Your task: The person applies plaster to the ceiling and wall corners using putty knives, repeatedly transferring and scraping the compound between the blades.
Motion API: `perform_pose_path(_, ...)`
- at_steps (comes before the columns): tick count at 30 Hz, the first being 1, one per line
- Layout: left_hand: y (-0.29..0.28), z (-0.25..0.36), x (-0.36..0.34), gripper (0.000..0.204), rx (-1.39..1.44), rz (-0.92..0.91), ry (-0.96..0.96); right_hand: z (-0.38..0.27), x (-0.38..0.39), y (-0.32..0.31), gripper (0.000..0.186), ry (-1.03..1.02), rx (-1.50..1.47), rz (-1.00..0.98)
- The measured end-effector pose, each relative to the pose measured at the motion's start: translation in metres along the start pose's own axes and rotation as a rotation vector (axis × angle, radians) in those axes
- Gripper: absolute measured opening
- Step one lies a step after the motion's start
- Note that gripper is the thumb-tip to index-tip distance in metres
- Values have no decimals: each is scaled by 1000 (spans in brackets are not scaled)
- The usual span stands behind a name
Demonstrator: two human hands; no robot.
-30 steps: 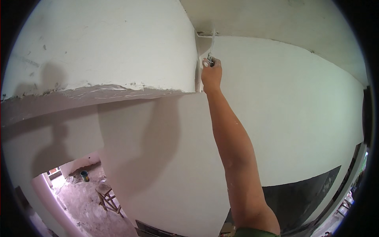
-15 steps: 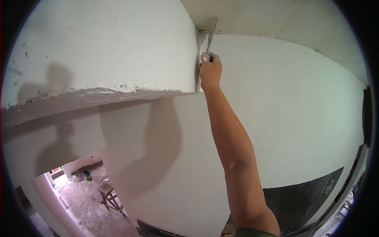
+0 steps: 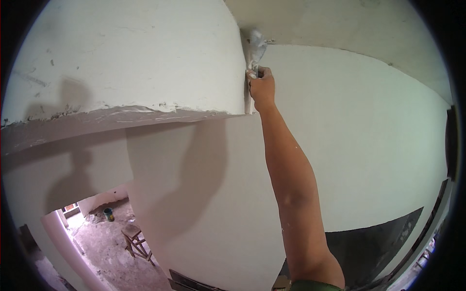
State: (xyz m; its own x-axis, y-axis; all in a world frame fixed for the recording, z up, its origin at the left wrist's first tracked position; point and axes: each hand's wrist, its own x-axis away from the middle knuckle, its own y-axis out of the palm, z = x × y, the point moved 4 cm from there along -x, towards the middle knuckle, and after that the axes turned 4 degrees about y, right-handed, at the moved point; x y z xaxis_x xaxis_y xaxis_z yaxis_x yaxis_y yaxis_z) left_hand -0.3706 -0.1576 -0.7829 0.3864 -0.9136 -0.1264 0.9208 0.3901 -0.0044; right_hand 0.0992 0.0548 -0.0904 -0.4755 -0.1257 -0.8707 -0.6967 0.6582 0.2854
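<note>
My right hand [image 3: 262, 89] is raised high on an outstretched arm, its fingers closed round the handle of a putty knife [image 3: 257, 44]. The knife's whitish, smeared blade points up into the corner where the white beam [image 3: 145, 53], the far wall [image 3: 349, 131] and the ceiling [image 3: 335, 22] meet. Motion blurs the blade, and I cannot tell whether it touches the surface. Most of the handle is hidden inside the fist. My left hand is out of the picture.
The beam's lower edge [image 3: 160, 112] is rough and chipped. Below left, an opening shows a dusty floor [image 3: 104, 247] with a wooden stool [image 3: 133, 237] and a small bucket [image 3: 108, 214]. A dark panel [image 3: 361, 252] covers the lower right wall.
The putty knife's blade has turned, from nearly edge-on to showing its broad face. My right hand has shifted slightly right, and the whole view has moved a little.
</note>
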Motion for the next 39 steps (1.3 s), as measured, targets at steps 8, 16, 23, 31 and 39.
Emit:
perform_pose_path(8, 3, -6, -7, 16, -254, -92, 310, -6, -6, -23, 38, -46, 152, -225)
perform_pose_path(16, 10, -25, -9, 22, -536, -173, 665, -32, -8, -55, 32, -63, 244, -115)
perform_pose_path(23, 17, -1, -10, 26, -427, -76, 654, -41, 1, -76, 35, -228, 455, -44)
perform_pose_path(31, 69, 38, -49, 43, 27, -90, 198, -34, 141, -141, 28, -126, 113, -246)
perform_pose_path(39, 185, 63, -62, 38, 894, -514, -246, 14, 439, -241, 42, -298, 361, -847)
